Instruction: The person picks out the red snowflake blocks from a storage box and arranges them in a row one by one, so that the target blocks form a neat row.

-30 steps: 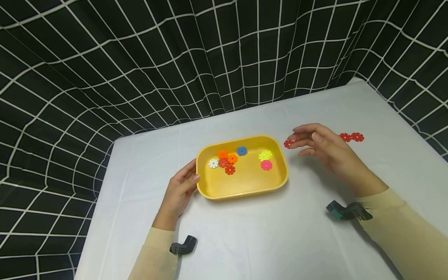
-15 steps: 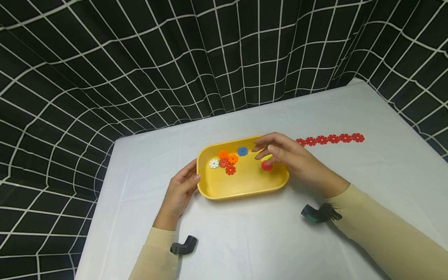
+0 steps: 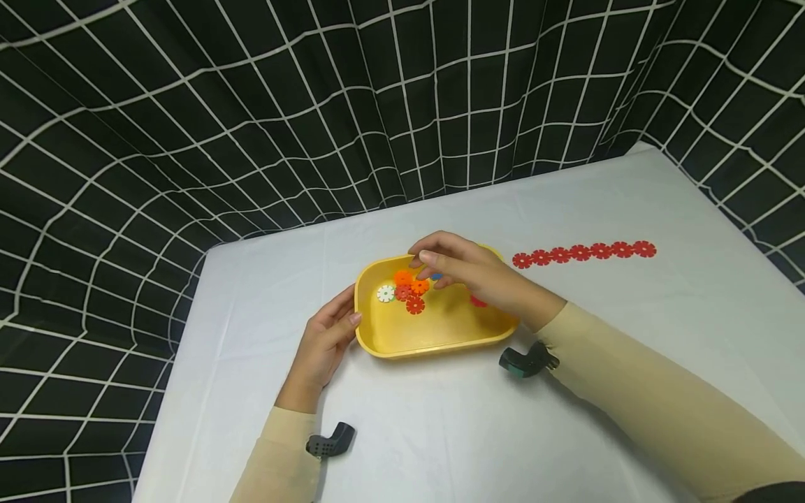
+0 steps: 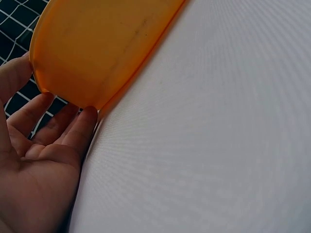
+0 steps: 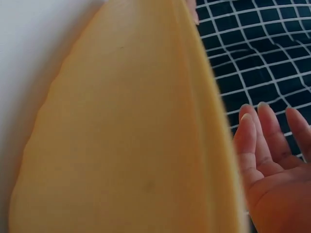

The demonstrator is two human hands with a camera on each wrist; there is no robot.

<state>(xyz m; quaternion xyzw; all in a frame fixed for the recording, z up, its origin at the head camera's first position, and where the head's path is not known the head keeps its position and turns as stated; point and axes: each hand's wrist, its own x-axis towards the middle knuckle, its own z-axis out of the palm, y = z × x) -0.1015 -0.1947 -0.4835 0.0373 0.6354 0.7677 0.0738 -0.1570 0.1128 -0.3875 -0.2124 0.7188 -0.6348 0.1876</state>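
Note:
My left hand (image 3: 321, 342) grips the left end of a yellow plastic tray (image 3: 434, 348), thumb at the rim; the left wrist view shows its fingers against the tray's outer wall (image 4: 107, 53). Over the tray's right half hovers my right hand (image 3: 472, 272), fingers loosely bent with nothing visible between them. Its fingertips are near an orange notched disc (image 3: 420, 286). Also inside lie a white disc (image 3: 385, 294), another orange disc (image 3: 402, 278) and red discs (image 3: 415, 305). A blue disc (image 3: 437, 276) and a pink disc (image 3: 478, 301) are partly covered by my right hand.
To the right of the tray, several red notched discs (image 3: 580, 253) form a straight row on the white tablecloth (image 3: 402, 433). A black curtain with a white grid (image 3: 283, 126) stands behind and beside the table.
My right hand has moved left from the red row, across the tray's right end, to above the tray's middle. The whole red row now shows. My left hand stays on the tray.

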